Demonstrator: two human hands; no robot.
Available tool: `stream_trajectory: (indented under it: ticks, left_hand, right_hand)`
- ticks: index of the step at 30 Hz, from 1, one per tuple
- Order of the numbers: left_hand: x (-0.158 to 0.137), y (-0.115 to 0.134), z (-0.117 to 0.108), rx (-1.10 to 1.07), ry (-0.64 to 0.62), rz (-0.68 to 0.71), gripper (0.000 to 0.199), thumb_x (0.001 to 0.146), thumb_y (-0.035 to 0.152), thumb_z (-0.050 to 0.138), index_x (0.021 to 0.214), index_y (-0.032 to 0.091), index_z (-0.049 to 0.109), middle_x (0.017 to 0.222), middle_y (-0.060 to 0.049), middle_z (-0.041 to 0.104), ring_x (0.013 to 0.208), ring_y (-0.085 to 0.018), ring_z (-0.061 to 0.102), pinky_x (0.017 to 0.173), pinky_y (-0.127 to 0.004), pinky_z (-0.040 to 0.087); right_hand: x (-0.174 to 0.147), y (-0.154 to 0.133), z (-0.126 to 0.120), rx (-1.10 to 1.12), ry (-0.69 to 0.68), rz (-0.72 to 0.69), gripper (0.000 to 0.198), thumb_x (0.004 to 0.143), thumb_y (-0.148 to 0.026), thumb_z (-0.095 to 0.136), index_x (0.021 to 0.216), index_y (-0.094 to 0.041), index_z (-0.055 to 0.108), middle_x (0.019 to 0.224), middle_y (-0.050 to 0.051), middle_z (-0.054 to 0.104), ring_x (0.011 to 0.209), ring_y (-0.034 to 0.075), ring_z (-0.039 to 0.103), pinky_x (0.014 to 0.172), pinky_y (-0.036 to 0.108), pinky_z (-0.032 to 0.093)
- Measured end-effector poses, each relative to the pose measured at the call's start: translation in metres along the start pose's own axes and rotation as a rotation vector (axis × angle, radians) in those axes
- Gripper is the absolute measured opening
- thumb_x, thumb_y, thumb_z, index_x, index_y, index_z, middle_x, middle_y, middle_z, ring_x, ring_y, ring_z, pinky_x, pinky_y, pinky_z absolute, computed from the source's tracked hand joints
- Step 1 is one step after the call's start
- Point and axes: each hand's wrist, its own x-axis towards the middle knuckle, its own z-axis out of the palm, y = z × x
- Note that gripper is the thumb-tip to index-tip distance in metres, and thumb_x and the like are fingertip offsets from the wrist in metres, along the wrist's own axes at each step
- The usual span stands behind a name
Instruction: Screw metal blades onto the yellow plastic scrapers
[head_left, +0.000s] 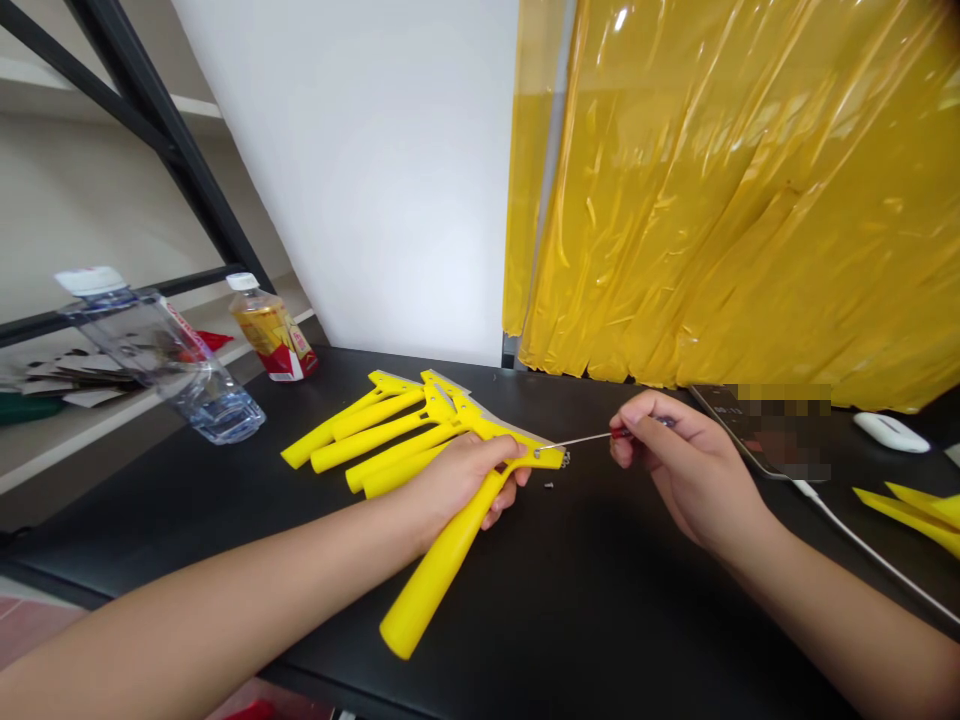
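Note:
My left hand (pixel 480 475) is closed around the neck of a yellow scraper (pixel 442 570), its round handle slanting down toward me. A metal blade strip runs along the scraper's head. In my right hand (pixel 682 460) is a screwdriver (pixel 577 440), held in a pinch with its thin shaft pointing left. The tip meets a screw near the right end of the scraper's head. A loose small screw (pixel 549 486) lies on the black table just below, and a few more bits of metal (pixel 566 460) show behind the head. Several other yellow scrapers (pixel 375 435) lie side by side left of my left hand.
Two bottles, one clear (pixel 169 365) and one with a red and yellow label (pixel 274 330), stand at the left. A phone (pixel 757 430) with a white cable (pixel 862 540), a white case (pixel 891 432) and yellow pieces (pixel 919 515) lie right. A yellow plastic curtain (pixel 735 200) hangs behind.

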Motion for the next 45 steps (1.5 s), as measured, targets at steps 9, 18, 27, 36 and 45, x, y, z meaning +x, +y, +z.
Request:
stream_trajectory:
  ticks: [9,18,27,36,45]
  left_hand:
    - [-0.005,0.003,0.003,0.089,0.045,0.039,0.031,0.092,0.04,0.054,0.073,0.017,0.063,0.049,0.002,0.051,0.04,-0.011,0.045,0.039,-0.02,0.038]
    - [-0.006,0.003,0.006,0.132,0.1,0.05,0.032,0.091,0.042,0.058,0.072,0.017,0.064,0.049,0.001,0.052,0.041,-0.011,0.046,0.038,-0.021,0.04]
    - [-0.006,0.003,0.006,0.144,0.089,0.069,0.03,0.092,0.04,0.056,0.073,0.018,0.064,0.05,0.002,0.051,0.04,-0.011,0.045,0.038,-0.021,0.039]
    - [-0.005,0.002,0.006,0.172,0.125,0.041,0.031,0.09,0.042,0.06,0.072,0.018,0.063,0.049,0.002,0.051,0.041,-0.011,0.045,0.038,-0.021,0.041]
    - [-0.003,0.002,0.006,0.22,0.192,0.046,0.031,0.09,0.041,0.059,0.07,0.018,0.061,0.047,0.002,0.051,0.038,-0.01,0.044,0.037,-0.02,0.041]
  right_hand:
    - [-0.004,-0.012,0.0,-0.318,-0.039,-0.122,0.028,0.102,-0.043,0.063,0.083,-0.023,0.066,0.071,-0.002,0.062,0.072,0.014,0.056,0.07,0.029,0.042]
    - [-0.021,-0.026,0.001,-0.742,-0.137,-0.351,0.019,0.105,-0.031,0.056,0.088,-0.024,0.061,0.077,-0.003,0.061,0.069,0.013,0.056,0.066,0.03,0.041]
    - [-0.024,-0.034,0.008,-0.821,-0.168,-0.496,0.015,0.103,-0.019,0.056,0.089,-0.023,0.057,0.075,-0.005,0.059,0.066,0.011,0.055,0.063,0.028,0.041]
    - [-0.025,-0.035,0.008,-0.846,-0.237,-0.55,0.013,0.102,-0.016,0.056,0.092,-0.023,0.054,0.077,-0.003,0.055,0.069,0.012,0.052,0.065,0.028,0.041]
    - [-0.032,-0.045,0.021,-1.177,-0.254,-0.583,0.004,0.104,-0.026,0.052,0.101,-0.023,0.052,0.084,0.003,0.063,0.072,0.019,0.06,0.066,0.033,0.042]
